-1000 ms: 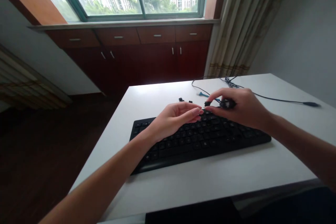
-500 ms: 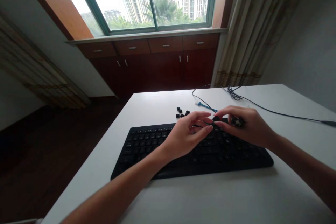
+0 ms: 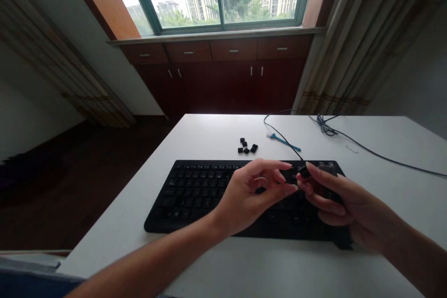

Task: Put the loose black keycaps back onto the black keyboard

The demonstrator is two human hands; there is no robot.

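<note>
A black keyboard [image 3: 195, 193] lies across the white table [image 3: 216, 130]. My left hand [image 3: 251, 195] hovers over its middle, thumb and forefinger pinched on a small black keycap [image 3: 290, 176]. My right hand [image 3: 335, 200] is just to the right, palm turned up, fingertips meeting the same keycap. Whether it holds more pieces is hidden. Several loose black keycaps [image 3: 246, 145] lie on the table behind the keyboard.
A small blue tool [image 3: 283, 141] lies behind the keyboard. A black cable [image 3: 370, 151] trails across the far right of the table. Beyond the table stand dark wooden cabinets [image 3: 223, 79] under a window, with a curtain [image 3: 356, 42] at right.
The view shifted, so the keyboard sits lower and more central. My right hand has turned palm up and drawn nearer. My left fingers have closed on the keycap between the two hands.
</note>
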